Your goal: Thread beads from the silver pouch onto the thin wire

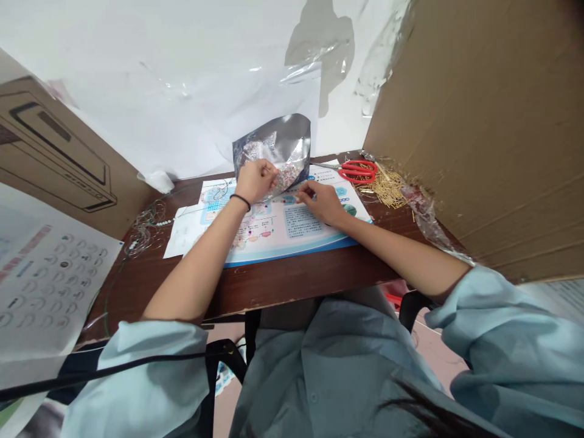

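Note:
My left hand (256,181), a black band round its wrist, is at the front of an open silver bag (294,131). Small multicoloured beads (288,174) lie in the bag, beside my fingertips. Thumb and fingers are pinched together there, and what they hold is too small to make out. Just right of the bag, over a printed sheet (303,228), my right hand (323,202) is closed in a pinch. A tiny yellowish spot shows at its fingertips, but I cannot tell what it is.
Red-handled scissors (359,171) lie by a heap of gold-coloured pins (387,187) at the right. Tangled clear thread (148,225) with white beads (162,222) is at the left. Cardboard walls (493,121) flank the brown table (292,283).

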A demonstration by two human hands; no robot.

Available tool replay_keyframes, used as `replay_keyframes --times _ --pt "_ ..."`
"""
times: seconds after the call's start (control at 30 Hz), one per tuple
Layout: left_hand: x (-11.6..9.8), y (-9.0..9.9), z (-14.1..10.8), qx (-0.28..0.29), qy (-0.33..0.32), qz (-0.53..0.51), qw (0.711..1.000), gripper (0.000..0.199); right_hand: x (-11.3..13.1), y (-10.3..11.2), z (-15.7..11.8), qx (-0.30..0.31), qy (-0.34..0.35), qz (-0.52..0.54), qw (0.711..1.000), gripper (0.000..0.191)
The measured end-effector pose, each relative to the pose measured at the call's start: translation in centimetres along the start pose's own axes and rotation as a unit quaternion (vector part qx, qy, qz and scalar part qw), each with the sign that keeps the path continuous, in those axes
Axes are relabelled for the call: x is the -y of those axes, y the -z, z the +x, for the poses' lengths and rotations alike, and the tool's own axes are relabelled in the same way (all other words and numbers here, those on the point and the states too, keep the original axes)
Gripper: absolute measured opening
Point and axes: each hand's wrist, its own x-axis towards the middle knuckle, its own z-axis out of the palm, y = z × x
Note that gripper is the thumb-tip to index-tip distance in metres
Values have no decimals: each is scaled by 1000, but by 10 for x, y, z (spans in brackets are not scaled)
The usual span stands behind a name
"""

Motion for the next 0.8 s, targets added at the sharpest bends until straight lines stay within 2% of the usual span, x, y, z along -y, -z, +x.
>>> replay_keyframes --times 0.03,0.1,0.17,0.23,0.47,0.8 --pt "2 -3 -11 25 12 -81 996 11 1 0 -1 -10 -1 3 1000 11" --pt "10 -10 -32 89 28 -220 971 8 5 1 -2 -27 7 9 1000 10" --pt "18 -18 -46 131 57 -311 940 6 9 1 -4 -35 20 11 999 10" --pt "25 -24 -50 149 79 -362 917 5 13 2 -6 -38 30 9 999 11" --pt "33 -25 -41 163 100 -413 891 11 16 0 -9 -48 48 -9 998 14" --pt "32 -29 -43 146 97 -378 909 10 18 -4 -13 -16 52 -20 998 12"
